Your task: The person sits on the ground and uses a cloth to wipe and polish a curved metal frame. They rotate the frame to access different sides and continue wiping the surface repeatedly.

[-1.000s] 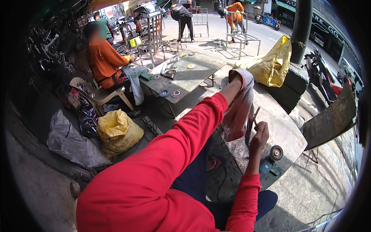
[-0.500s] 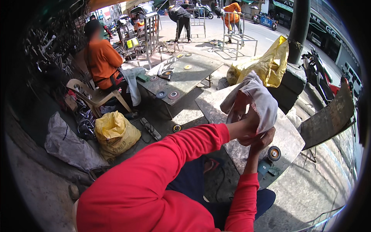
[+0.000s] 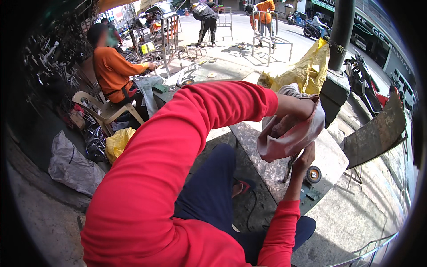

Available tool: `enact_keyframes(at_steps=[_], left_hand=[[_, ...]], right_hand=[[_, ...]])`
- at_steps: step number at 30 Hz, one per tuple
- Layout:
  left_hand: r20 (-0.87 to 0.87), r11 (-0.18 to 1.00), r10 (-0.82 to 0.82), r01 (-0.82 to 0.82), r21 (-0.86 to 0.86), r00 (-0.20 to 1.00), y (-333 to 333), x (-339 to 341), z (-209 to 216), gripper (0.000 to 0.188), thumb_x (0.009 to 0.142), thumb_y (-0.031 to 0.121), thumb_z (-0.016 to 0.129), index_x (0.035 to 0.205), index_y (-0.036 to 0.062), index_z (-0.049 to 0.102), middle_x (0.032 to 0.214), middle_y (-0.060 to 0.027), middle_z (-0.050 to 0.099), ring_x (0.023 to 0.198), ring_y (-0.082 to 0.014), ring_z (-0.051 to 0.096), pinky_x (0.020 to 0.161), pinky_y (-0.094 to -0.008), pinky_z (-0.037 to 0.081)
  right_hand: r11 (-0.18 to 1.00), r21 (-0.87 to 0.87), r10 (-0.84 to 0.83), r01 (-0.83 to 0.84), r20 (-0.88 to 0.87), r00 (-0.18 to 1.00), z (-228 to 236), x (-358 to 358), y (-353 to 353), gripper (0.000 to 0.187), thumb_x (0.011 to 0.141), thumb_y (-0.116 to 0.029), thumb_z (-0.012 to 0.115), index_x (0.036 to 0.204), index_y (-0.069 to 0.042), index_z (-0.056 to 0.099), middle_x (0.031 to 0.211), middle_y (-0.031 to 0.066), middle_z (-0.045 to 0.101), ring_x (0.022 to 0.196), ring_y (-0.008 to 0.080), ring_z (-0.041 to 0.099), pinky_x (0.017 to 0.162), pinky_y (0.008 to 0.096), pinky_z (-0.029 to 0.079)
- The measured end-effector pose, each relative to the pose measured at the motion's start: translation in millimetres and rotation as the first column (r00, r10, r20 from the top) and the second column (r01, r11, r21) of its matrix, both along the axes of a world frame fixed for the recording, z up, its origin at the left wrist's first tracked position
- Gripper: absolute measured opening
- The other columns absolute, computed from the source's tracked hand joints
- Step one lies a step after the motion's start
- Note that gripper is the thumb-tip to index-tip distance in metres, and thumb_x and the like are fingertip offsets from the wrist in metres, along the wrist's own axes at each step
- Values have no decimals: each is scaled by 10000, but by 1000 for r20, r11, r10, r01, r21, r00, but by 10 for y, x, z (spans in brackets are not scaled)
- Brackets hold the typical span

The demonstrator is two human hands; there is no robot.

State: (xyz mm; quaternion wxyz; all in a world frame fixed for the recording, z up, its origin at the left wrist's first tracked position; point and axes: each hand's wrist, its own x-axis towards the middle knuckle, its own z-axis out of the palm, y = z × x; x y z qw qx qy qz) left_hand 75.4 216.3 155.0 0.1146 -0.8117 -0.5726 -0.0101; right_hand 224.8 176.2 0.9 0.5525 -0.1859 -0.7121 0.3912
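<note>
A pale grey-and-pink cloth [image 3: 291, 144] hangs in folds around my left hand [image 3: 293, 115], which reaches down into it from above. The fingers are partly hidden, but they look closed on the fabric. Just beneath, my right hand [image 3: 306, 158] is closed on a thin dark metal piece [image 3: 289, 168], whose upper part goes out of sight behind the cloth. Both hands are above a worn, light-coloured board [image 3: 331, 162]. Beside my right wrist on that board lies a round black abrasive wheel [image 3: 313, 174] with an orange centre, near a small dark green piece [image 3: 313, 194].
A worktable [image 3: 229, 73] with several discs stands ahead. To the left, a person in orange [image 3: 113, 66] sits by a beige plastic chair [image 3: 104, 113]. Yellow sacking [image 3: 307, 73] lies near a pole [image 3: 343, 35]. A curved metal sheet [image 3: 378, 133] is at right.
My left arm has risen and stretched further across, and the hand has pushed into the cloth, which now hangs lower and opens upward. My right hand stays below. A motorcycle rider has appeared on the road.
</note>
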Motion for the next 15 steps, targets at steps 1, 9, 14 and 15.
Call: enact_keyframes(at_steps=[1,9,14,15], left_hand=[[-16,999,-38,38,11,999,79,6,-20,200,823,231,605,919,141,756,896,-48,708,901,-213,655,750,-376,508],[-95,930,-333,343,130,938,415,-129,-263,201,819,239,622,940,140,750,931,-47,703,969,-214,634,815,-379,498],[-148,868,-416,441,229,897,590,-181,-363,205,817,244,633,953,139,746,952,-46,700,1011,-215,621,855,-381,491],[-158,855,-428,455,250,890,611,-186,-397,206,817,245,636,956,139,745,956,-46,700,1020,-215,619,863,-381,490]], right_hand=[[1000,-12,-9,9,12,1000,13,0,-15,382,1053,-264,316,953,30,539,812,143,565,760,230,525,727,355,420],[1000,-9,-12,12,-50,999,-33,-30,-17,361,974,-229,523,1196,56,514,1048,199,597,971,291,581,899,351,431],[982,68,-185,179,96,978,-89,-80,21,509,871,-279,667,1217,65,519,1107,247,597,1038,388,591,912,423,446],[978,69,-204,196,135,970,-83,-68,45,525,863,-294,673,1219,62,520,1111,253,595,1045,402,588,907,434,447]])
